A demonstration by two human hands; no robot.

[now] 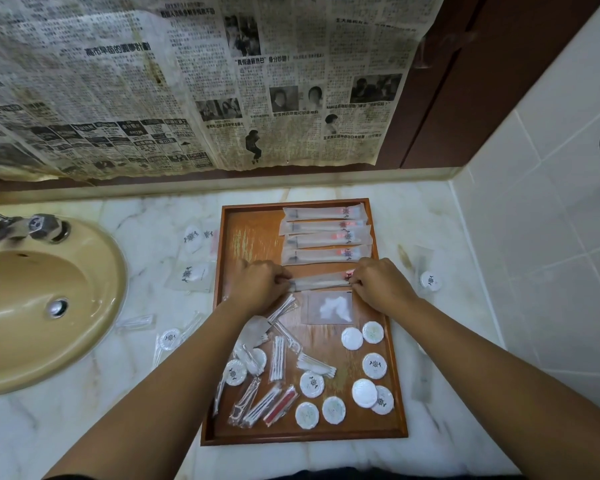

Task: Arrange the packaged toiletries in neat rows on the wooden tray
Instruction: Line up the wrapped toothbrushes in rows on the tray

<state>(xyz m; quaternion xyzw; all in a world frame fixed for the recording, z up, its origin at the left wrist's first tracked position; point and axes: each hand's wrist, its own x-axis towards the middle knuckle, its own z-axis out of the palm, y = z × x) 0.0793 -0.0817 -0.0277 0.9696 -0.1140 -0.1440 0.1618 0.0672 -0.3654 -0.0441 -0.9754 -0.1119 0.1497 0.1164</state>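
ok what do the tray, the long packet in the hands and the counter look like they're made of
The tray: wood, by its brown grain, with a varnish worn pale in one patch. The long packet: likely frosted translucent plastic film, since its contents show dimly through. The counter: polished marble or a marble-look stone, pale with grey veins and a sheen.

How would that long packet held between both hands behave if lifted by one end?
Probably light: the long packet is a thin, translucent sleeve. Likely fairly stiff, as it spans straight between the left hand and right hand. Its smooth plastic might slip.
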